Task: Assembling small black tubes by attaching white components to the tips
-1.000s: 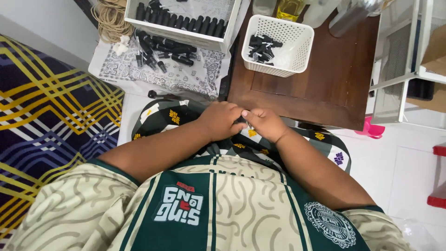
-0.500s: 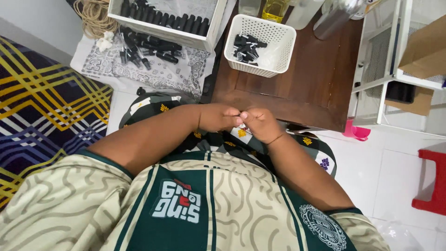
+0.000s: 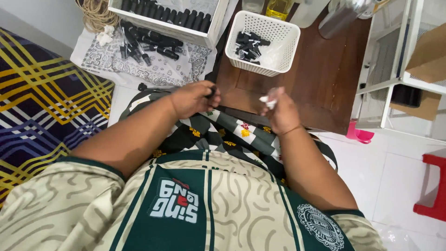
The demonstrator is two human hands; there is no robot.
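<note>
Left hand is clenched on a small black piece, mostly hidden; right hand pinches a blurred white bit.

Our left hand grips a small black piece; our right hand pinches a white bit, near the white basket.
</note>
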